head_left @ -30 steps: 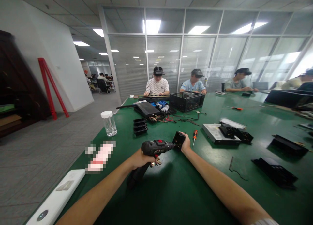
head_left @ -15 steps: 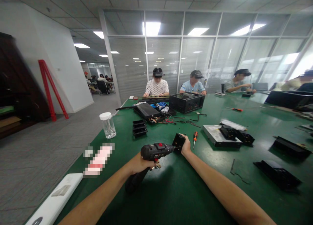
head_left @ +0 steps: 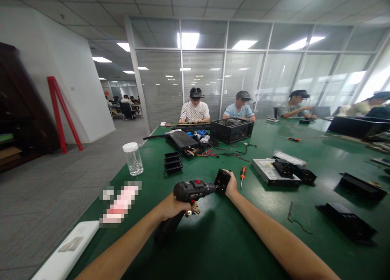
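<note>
My left hand (head_left: 174, 207) is wrapped round the handle of a black cordless drill (head_left: 190, 190), which points to the right. Small brass-coloured metal pieces (head_left: 192, 209) show at the fingers of that hand; how they are held I cannot tell. The drill's bit meets the near face of a small black box-shaped part (head_left: 222, 180). My right hand (head_left: 232, 184) grips this part from its right side, above the green table (head_left: 207, 247). Just right of that hand lies an orange-handled screwdriver (head_left: 243, 173).
Black trays (head_left: 173, 163) and a lidded clear jar (head_left: 133, 160) stand to the left. Farther back are a black computer case (head_left: 232, 130) and loose cables. A silver drive (head_left: 268, 175) and black housings (head_left: 347, 223) lie right. Several people sit across the table.
The view has tilted slightly, so most things sit a little lower. Both hands keep their holds, and the drill's bit stays at the black part.
</note>
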The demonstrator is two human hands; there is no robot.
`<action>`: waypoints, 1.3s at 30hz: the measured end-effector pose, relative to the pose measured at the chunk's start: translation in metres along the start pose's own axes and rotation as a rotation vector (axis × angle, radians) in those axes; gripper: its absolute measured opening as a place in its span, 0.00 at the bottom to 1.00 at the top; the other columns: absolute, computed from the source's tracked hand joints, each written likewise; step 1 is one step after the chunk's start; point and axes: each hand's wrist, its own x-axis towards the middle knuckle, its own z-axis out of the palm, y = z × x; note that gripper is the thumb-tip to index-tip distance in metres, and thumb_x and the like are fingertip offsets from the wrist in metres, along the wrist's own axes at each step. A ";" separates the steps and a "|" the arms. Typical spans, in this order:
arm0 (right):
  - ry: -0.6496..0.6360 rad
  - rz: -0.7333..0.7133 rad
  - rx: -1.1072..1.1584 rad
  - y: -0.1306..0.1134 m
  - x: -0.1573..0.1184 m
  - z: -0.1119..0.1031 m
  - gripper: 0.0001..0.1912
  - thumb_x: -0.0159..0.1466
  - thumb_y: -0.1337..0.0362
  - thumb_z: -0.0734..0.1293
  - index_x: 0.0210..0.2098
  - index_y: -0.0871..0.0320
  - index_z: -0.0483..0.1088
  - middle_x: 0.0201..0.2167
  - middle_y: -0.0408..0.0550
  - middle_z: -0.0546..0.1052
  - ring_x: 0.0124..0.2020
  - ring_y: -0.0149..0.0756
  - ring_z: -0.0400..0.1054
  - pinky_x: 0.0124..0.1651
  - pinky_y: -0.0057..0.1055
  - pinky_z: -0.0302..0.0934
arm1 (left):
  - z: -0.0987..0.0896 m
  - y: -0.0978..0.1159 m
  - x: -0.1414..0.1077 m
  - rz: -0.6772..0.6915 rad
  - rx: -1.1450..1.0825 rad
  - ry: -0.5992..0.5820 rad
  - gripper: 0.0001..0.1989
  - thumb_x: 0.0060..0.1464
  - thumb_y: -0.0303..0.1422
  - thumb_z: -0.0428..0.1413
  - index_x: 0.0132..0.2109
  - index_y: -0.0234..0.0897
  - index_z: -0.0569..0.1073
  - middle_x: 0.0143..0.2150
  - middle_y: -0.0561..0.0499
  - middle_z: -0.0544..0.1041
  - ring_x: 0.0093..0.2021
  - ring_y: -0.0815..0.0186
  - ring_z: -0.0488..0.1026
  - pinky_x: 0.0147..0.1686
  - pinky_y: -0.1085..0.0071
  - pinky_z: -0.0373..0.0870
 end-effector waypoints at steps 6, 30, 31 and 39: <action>-0.021 0.019 0.003 -0.002 -0.003 0.002 0.15 0.50 0.54 0.61 0.31 0.55 0.71 0.18 0.39 0.73 0.21 0.36 0.68 0.24 0.31 0.60 | 0.001 0.004 -0.002 -0.007 -0.010 0.005 0.08 0.33 0.24 0.56 0.28 0.30 0.74 0.23 0.54 0.71 0.25 0.70 0.64 0.27 0.73 0.60; 0.008 -0.031 -0.056 -0.001 -0.001 0.001 0.16 0.52 0.54 0.59 0.31 0.56 0.72 0.19 0.40 0.74 0.22 0.36 0.68 0.25 0.32 0.62 | 0.001 -0.002 0.000 0.015 0.019 0.004 0.08 0.34 0.23 0.55 0.28 0.30 0.73 0.23 0.54 0.70 0.25 0.70 0.64 0.28 0.73 0.60; 0.008 -0.028 -0.053 -0.001 -0.001 0.002 0.16 0.52 0.54 0.59 0.31 0.56 0.72 0.19 0.40 0.74 0.22 0.36 0.68 0.25 0.32 0.62 | 0.001 -0.002 -0.001 0.018 0.022 0.007 0.08 0.34 0.23 0.55 0.28 0.31 0.73 0.22 0.54 0.70 0.25 0.70 0.64 0.28 0.73 0.60; -0.015 -0.019 -0.038 -0.006 -0.007 0.005 0.15 0.52 0.53 0.61 0.30 0.56 0.73 0.18 0.40 0.73 0.22 0.37 0.68 0.24 0.32 0.61 | 0.002 0.003 -0.002 0.012 0.012 0.024 0.08 0.32 0.25 0.56 0.28 0.31 0.73 0.24 0.54 0.70 0.26 0.69 0.64 0.29 0.72 0.61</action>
